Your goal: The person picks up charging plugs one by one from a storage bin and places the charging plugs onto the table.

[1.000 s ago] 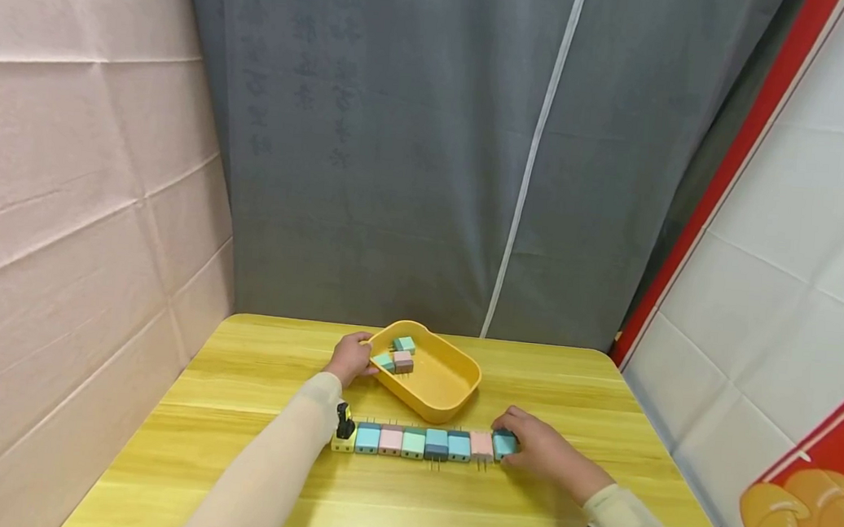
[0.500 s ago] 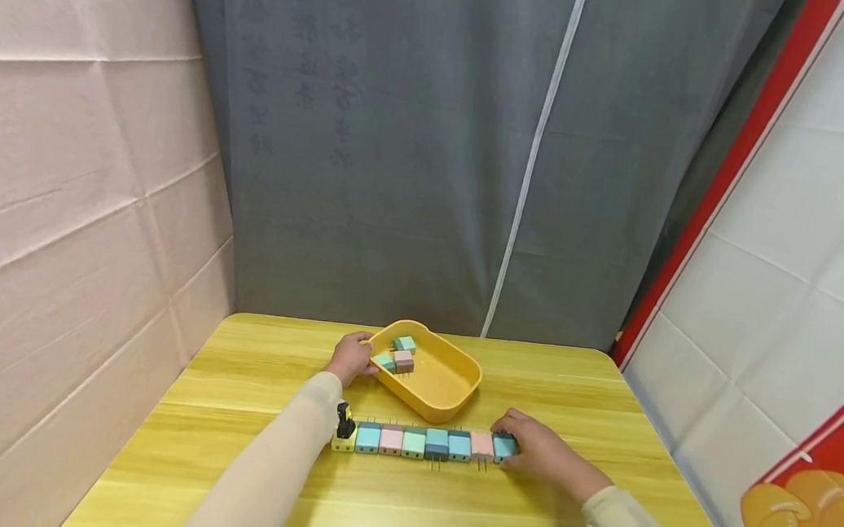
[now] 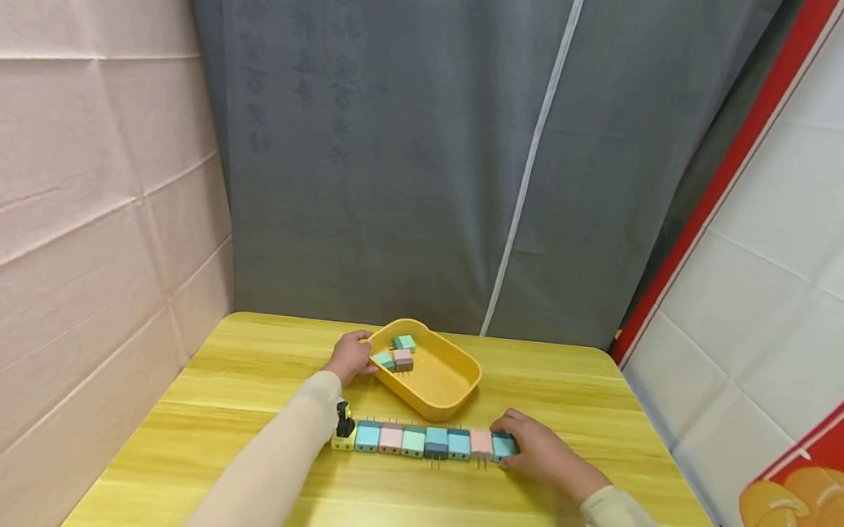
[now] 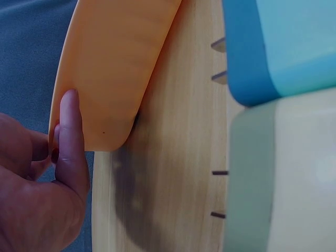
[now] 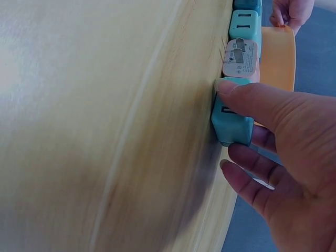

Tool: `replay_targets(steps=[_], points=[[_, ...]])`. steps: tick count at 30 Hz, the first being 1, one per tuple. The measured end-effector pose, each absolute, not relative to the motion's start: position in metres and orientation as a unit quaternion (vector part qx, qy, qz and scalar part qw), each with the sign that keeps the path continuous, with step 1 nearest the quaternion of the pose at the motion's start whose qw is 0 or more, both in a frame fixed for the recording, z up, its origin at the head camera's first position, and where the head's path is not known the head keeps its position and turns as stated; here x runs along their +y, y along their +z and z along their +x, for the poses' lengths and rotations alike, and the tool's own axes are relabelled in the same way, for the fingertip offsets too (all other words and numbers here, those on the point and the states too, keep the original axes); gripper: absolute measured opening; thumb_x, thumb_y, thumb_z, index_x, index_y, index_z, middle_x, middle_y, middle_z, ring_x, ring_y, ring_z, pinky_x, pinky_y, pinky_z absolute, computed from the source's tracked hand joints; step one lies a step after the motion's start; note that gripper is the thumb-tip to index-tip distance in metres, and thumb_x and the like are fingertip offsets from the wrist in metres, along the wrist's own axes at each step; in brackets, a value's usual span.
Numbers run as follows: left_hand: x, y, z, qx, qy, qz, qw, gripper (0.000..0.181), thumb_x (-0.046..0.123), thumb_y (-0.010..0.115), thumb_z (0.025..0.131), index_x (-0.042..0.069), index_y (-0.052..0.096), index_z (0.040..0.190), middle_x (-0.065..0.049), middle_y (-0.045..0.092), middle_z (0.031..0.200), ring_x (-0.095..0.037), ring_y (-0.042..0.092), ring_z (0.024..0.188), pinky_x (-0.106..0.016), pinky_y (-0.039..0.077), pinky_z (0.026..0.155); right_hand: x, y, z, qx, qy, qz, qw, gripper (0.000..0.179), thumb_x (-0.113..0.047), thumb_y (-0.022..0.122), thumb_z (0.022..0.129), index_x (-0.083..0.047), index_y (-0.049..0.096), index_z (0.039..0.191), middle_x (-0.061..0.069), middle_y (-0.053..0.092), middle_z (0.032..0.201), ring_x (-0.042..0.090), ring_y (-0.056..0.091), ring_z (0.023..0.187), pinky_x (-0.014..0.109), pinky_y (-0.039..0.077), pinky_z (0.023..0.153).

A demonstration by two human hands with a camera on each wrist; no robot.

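In the head view my left hand [image 3: 349, 358] grips the left rim of a yellow plastic bin [image 3: 446, 384]; the left wrist view shows the thumb on the outside of its wall [image 4: 115, 63]. Several pastel USB chargers stand side by side in a row in front of the bin. At the row's right end my right hand [image 3: 541, 450] pinches a blue charger [image 5: 234, 126], thumb on the port face. It touches a pink charger [image 5: 241, 59] whose metal prongs and label face the near side. A yellow charger [image 3: 341, 444] at the left end is partly covered by the left wrist camera.
Inside the bin lie a green charger [image 3: 404, 343], a pink charger [image 3: 403, 360] and another green charger [image 3: 384, 360], at its left end. The wood-grain table [image 3: 405, 511] ends at a grey curtain [image 3: 396, 213] behind. Prongs stick out from both sides of the row.
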State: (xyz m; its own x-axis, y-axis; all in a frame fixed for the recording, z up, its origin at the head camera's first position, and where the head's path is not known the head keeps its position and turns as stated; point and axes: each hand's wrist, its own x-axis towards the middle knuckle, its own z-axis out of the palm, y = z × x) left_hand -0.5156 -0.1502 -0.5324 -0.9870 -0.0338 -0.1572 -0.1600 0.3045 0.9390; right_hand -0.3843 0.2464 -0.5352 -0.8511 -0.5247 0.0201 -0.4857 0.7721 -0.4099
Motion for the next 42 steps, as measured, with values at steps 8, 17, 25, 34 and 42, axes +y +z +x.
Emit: replay_targets(steps=[8, 17, 25, 34, 42], points=[[-0.152, -0.534, -0.517, 0.804, 0.589, -0.061, 0.054, 0.044, 0.011, 0.049, 0.118, 0.003, 0.054, 0.161, -0.032, 0.060, 0.145, -0.023, 0.071, 0.085, -0.035, 0.069, 0.078, 0.247, -0.536, -0.385, 0.941, -0.204, -0.266, 0.049, 0.052, -0.017, 0.098, 0.086, -0.012, 0.074, 0.132, -0.007, 0.064, 0.119, 0.012, 0.062, 0.103, 0.039, 0.061, 0.094], [-0.154, -0.534, -0.518, 0.801, 0.594, -0.061, 0.052, 0.043, 0.010, 0.049, 0.117, 0.002, 0.055, 0.159, -0.032, 0.060, 0.144, -0.024, 0.070, 0.085, -0.032, 0.069, 0.075, 0.243, -0.516, -0.391, 0.942, -0.234, -0.234, 0.050, 0.048, -0.028, 0.090, 0.096, -0.007, 0.072, 0.135, 0.004, 0.066, 0.120, 0.017, 0.057, 0.091, 0.031, 0.055, 0.077], [-0.154, -0.535, -0.518, 0.801, 0.594, -0.063, 0.051, 0.043, 0.011, 0.049, 0.118, 0.003, 0.055, 0.160, -0.031, 0.060, 0.143, -0.023, 0.070, 0.083, -0.037, 0.070, 0.080, 0.216, -0.491, -0.419, 0.931, -0.254, -0.263, 0.015, 0.029, -0.025, 0.080, 0.105, -0.009, 0.073, 0.128, 0.006, 0.069, 0.119, 0.027, 0.062, 0.099, 0.034, 0.058, 0.082], [-0.154, -0.535, -0.518, 0.796, 0.599, -0.073, 0.047, 0.043, 0.012, 0.049, 0.118, 0.003, 0.055, 0.160, -0.032, 0.060, 0.142, -0.022, 0.069, 0.081, -0.031, 0.069, 0.071, 0.151, -0.477, -0.473, 0.930, -0.227, -0.288, 0.013, 0.031, -0.024, 0.081, 0.104, -0.004, 0.074, 0.127, 0.014, 0.071, 0.119, 0.031, 0.066, 0.102, 0.045, 0.062, 0.096], [-0.150, -0.534, -0.517, 0.796, 0.599, -0.070, 0.052, 0.043, 0.014, 0.050, 0.119, 0.006, 0.056, 0.161, -0.029, 0.062, 0.139, -0.023, 0.070, 0.085, -0.034, 0.069, 0.078, 0.101, -0.486, -0.505, 0.938, -0.145, -0.311, 0.043, 0.049, -0.030, 0.080, 0.105, -0.003, 0.068, 0.143, 0.016, 0.067, 0.142, 0.032, 0.065, 0.129, 0.049, 0.054, 0.116]])
